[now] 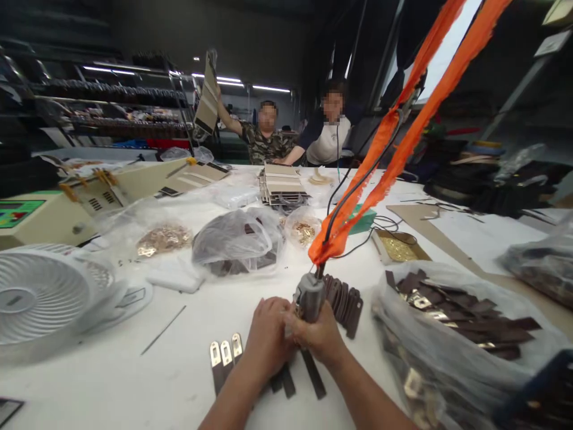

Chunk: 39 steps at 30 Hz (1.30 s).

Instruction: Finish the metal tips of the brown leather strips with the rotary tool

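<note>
My right hand (323,335) is wrapped around a grey powered screwdriver (310,297), which hangs from an orange cloth strip (380,143) with a black cable. Close against it, my left hand (270,331) has its fingers curled at the tool's lower end; what they hold is hidden. Under the hands lie dark brown leather straps (314,377). To the left of my left hand are several straps tipped with gold metal plates (225,352). A stack of looped brown straps (344,300) sits just beyond my right hand.
At right, a plastic bag (380,310) overflows with straps. Bags of straps (237,242) and gold metal pieces (163,239) lie ahead, near a box of small gold parts (396,246). A white fan (45,292) stands left. Two people (268,140) sit across the white table (147,394).
</note>
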{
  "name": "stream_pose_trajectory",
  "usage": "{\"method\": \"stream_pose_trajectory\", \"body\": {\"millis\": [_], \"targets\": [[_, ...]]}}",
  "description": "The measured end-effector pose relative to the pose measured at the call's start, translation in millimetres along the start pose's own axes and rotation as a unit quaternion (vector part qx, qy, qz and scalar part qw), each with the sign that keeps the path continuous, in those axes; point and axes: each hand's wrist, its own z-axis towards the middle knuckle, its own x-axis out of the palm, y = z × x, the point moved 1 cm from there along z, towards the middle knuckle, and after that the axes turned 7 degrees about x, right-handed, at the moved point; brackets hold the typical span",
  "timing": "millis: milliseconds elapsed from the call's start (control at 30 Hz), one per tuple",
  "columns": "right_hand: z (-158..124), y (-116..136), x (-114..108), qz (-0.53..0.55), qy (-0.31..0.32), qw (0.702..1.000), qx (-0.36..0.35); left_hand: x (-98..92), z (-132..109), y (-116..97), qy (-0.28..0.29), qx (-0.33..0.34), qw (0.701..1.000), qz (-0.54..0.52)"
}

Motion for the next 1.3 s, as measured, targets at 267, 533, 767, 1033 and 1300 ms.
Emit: {"method": "stream_pose_trajectory", "body": {"millis": [267,533,767,1033,1300], "targets": [[-12.1,33.3,-9.1,0.007,-0.149,0.989,0.016,-7.4,-2.5,-2.6,0.005,0.033,0.999,-0.008],[-22.9,31.9,-63.0,-0.293,-0.189,0.935,0.062,-19.7,-2.5,-5.0,-0.04,0.111,0.993,-0.012],[-27.1,-0.5,-85.6,-0.346,-0.19,0.914,0.098,-69.6,-34.6,12.8,-0.158,-0.002,0.986,0.052],[-80.5,0.8,-62.3,-0.449,-0.276,0.848,-0.057,-77.0,-123.8,25.4,-0.121,-0.166,0.966,0.157],[-101.9,-21.1,-3.5,-0.539,-0.064,0.839,0.041,-59.2,-143.7,-0.1,-0.11,-0.194,0.951,0.215]]}}
